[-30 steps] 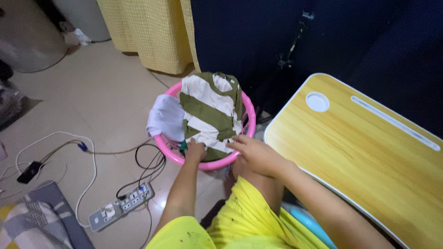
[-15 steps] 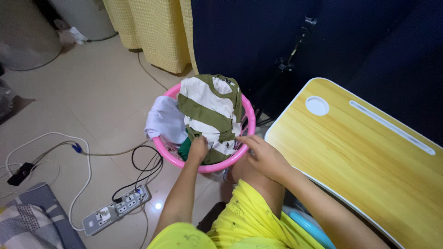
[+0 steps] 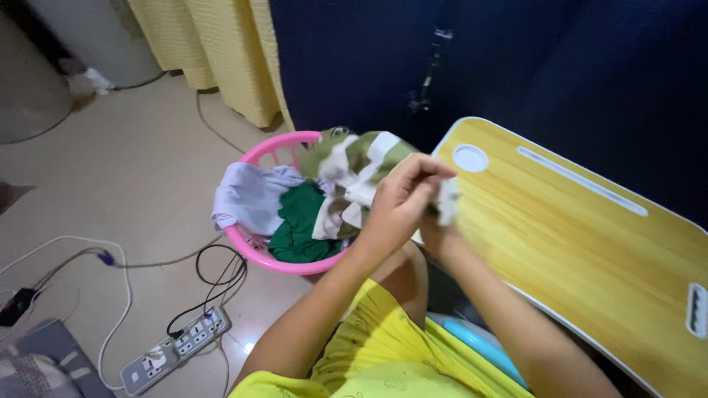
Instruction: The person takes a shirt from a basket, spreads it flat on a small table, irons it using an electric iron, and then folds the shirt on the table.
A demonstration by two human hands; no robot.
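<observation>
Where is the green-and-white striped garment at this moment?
In the head view, the striped garment is centre frame, bunched above the pink basket's right side, gripped by the left hand and right hand, beside the wooden lap table's left edge.

Both bare forearms reach forward and meet in front of the body. The left hand (image 3: 402,199) is raised, wrist bent, fingers curled closed in a pinching grip. The right hand (image 3: 436,221) sits just behind it, largely hidden, its fingers also closed.
</observation>
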